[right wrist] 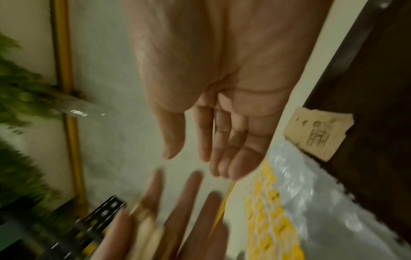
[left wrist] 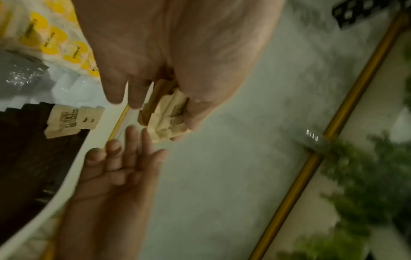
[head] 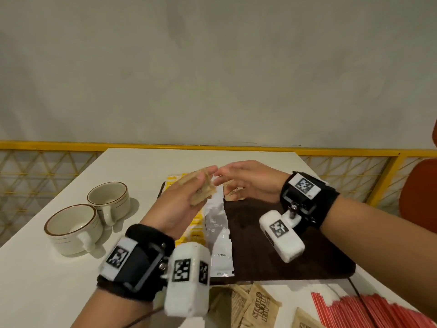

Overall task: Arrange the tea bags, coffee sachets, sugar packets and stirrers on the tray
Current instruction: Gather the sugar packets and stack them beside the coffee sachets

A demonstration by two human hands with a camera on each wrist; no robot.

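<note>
The tray [head: 283, 252] is dark brown. On it lie yellow-and-white tea bags [head: 196, 223] and white-silver coffee sachets [head: 218, 233], the nearest printed "Coffee" in black. Sugar packets [head: 260, 304] are tan kraft with dark brown lettering. Stirrers [head: 369, 311], near right, are red-and-white striped. Two cream cups [head: 89, 216], left, carry brown rim bands. The table [head: 59, 280] is white.

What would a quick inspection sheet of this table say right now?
Surface: white table, dark tray on it.
Job's things: yellow tea bags, white coffee sachets and one sugar packet on the tray; more brown packets and red stirrers off it.
Clutter: two cups.
Grippers: left hand holds a sugar packet stack; right hand open, empty.
Cables: thin dark cable across the stirrers.
Surroundings: yellow railing, plain wall.
</note>
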